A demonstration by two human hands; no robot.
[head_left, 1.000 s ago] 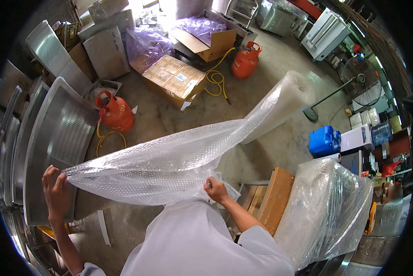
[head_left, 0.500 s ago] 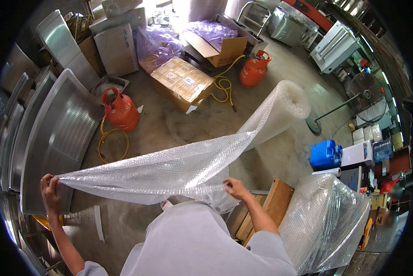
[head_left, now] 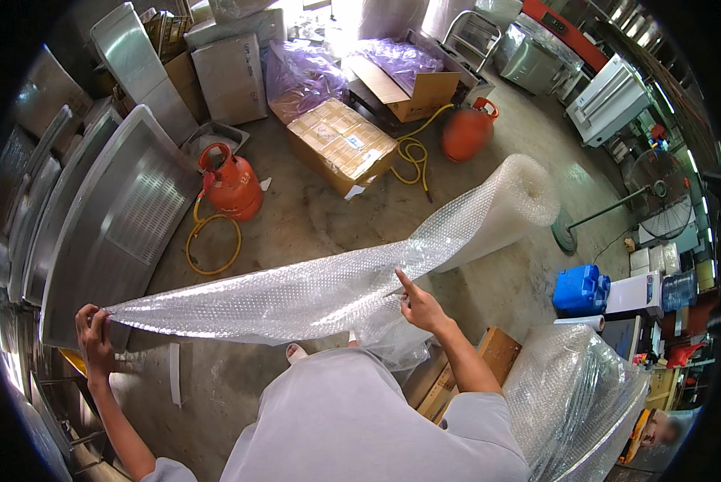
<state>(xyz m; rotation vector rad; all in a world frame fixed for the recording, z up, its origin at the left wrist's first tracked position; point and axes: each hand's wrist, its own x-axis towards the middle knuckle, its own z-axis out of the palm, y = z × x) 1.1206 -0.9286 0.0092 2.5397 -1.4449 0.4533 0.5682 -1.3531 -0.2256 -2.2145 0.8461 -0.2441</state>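
Left hand: out wide on the left, the left hand (head_left: 95, 337) has thumb and fingers pinched tight on the gathered end of the bubble-wrap sheet (head_left: 280, 297).
Right hand: here in the middle, the right hand (head_left: 426, 309) points its index finger out over the film, other fingers curled; whether they grip or touch it, I cannot tell.
Sheet: it's strung right across in front of the grey shirt (head_left: 352, 426), narrow at the left hand, creased near the pointing finger, a loose flap hanging below the right hand.
Roll: the sheet runs up to the thick bubble-wrap roll (head_left: 501, 213), ahead and to the right over the concrete floor (head_left: 296, 229).
Left flank: a perforated metal panel (head_left: 143, 217) leans there, an orange gas cylinder (head_left: 236, 189) just beside it.
Up front: a taped cardboard carton (head_left: 340, 145) sits on the floor.
Right flank: a plastic-wrapped bundle (head_left: 573, 394), with a blue jerrycan (head_left: 581, 289) beyond and a pedestal fan (head_left: 658, 189) farther still.
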